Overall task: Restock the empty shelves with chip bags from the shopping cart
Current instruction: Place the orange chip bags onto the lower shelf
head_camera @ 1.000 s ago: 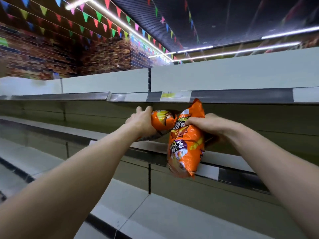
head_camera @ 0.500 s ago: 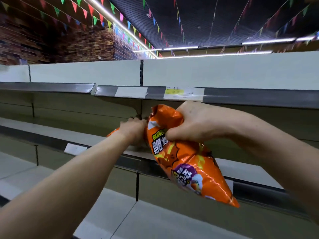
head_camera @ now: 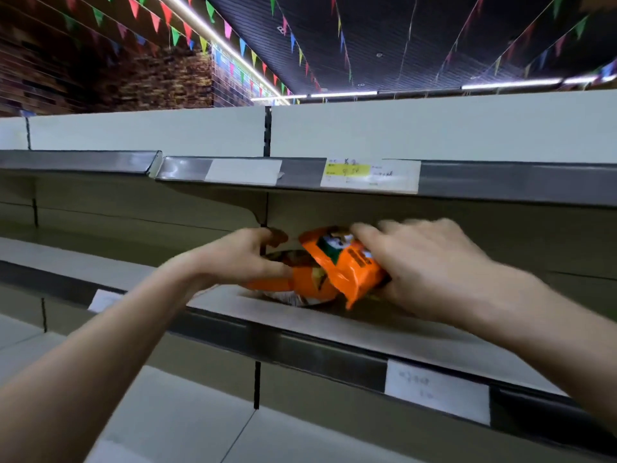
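Observation:
Two orange chip bags lie on the middle shelf [head_camera: 367, 325] against its back panel. My right hand [head_camera: 430, 269] grips the right bag [head_camera: 350, 269], which is tilted with its top toward the back. The left bag [head_camera: 300, 279] lies flatter beneath and beside it, and my left hand [head_camera: 243, 259] rests on it with the fingers curled at its left end. Motion blur hides the exact finger contact. The shopping cart is out of view.
The top shelf [head_camera: 500, 182] hangs just above my hands, with a yellow price label [head_camera: 350, 170] on its front rail. A lower shelf [head_camera: 200, 426] juts out beneath. A vertical slotted upright [head_camera: 267, 132] divides the shelf bays behind the bags.
My right hand has carried its hanging bag down and back onto the middle shelf beside the first bag. My left hand has stayed on the first bag. The view has moved closer.

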